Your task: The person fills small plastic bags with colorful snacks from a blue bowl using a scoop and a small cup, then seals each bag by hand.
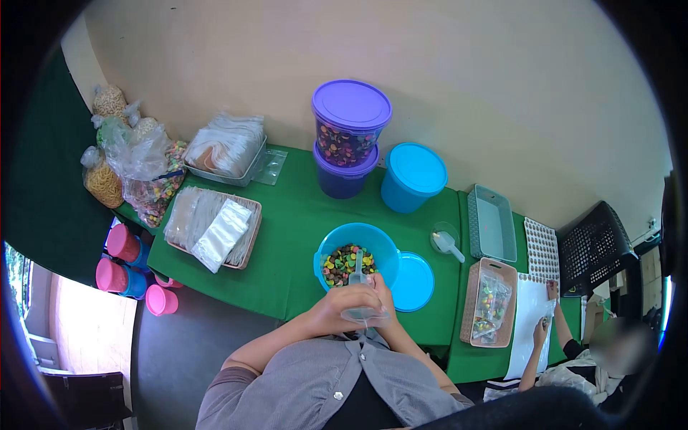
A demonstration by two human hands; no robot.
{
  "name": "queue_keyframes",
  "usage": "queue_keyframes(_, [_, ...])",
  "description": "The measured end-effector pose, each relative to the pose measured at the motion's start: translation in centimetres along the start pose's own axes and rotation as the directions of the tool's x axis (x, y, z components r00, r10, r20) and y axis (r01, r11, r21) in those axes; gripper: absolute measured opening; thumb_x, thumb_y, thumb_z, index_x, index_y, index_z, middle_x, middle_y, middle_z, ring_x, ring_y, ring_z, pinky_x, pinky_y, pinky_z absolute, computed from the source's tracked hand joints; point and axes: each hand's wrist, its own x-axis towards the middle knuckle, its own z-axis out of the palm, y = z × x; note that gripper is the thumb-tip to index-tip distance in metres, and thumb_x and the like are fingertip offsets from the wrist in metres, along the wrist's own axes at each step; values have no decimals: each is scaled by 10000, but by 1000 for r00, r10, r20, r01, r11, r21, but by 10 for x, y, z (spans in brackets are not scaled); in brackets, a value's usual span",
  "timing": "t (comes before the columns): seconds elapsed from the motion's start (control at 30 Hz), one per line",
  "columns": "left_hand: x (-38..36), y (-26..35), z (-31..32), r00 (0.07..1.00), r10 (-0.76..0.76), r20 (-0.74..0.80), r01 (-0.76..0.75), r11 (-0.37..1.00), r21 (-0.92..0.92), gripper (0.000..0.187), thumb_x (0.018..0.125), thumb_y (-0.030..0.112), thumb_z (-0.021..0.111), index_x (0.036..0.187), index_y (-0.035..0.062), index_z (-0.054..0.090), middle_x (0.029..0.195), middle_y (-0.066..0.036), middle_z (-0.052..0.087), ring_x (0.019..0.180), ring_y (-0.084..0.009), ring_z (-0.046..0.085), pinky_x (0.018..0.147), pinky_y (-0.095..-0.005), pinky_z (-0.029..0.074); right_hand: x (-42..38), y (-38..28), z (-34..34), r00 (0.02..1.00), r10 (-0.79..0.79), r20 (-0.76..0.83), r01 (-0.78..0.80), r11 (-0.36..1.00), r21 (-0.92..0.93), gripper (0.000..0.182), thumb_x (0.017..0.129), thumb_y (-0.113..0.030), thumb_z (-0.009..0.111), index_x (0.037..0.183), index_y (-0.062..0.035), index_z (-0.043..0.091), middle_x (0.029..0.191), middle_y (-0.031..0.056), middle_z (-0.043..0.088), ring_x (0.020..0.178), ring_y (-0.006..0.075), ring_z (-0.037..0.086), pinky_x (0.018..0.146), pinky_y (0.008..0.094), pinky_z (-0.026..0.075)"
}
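Note:
My left hand and my right hand are together at the near rim of a blue tub. Both are closed, with a piece of clear plastic, which looks like a small bag, between them. The fingers partly overlap and hide much of it. Multicoloured button-shaped candies fill the bottom of the tub. A translucent scoop shows over the candies just beyond my hands; its near end is hidden. Beside the tub lies its round blue lid.
Baskets of clear bags stand left. Lidded purple tubs and a blue one stand behind. To the right are a scoop in a cup and a basket of filled packets. Another person's hands work at far right.

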Motion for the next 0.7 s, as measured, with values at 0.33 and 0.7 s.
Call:
queue_keyframes(0.33, [0, 2, -7, 987, -97, -129, 92, 995, -44, 338, 634, 15, 833, 922, 47, 659, 962, -82, 694, 910, -222, 676, 821, -345, 530, 13, -14, -11, 977, 29, 209, -187, 581, 793, 290, 981, -306, 560, 1023, -21, 591, 828, 4, 629, 752, 62, 565, 676, 227, 449])
queue_keyframes(0.7, [-3, -11, -25, 983, -27, -184, 47, 993, 106, 312, 655, -29, 792, 925, 56, 662, 947, -81, 694, 896, -220, 678, 815, -337, 536, 36, -21, -11, 996, -83, 43, 65, 943, 326, 348, 955, -216, 590, 1233, -32, 488, 592, 49, 562, 503, 110, 493, 495, 310, 392])
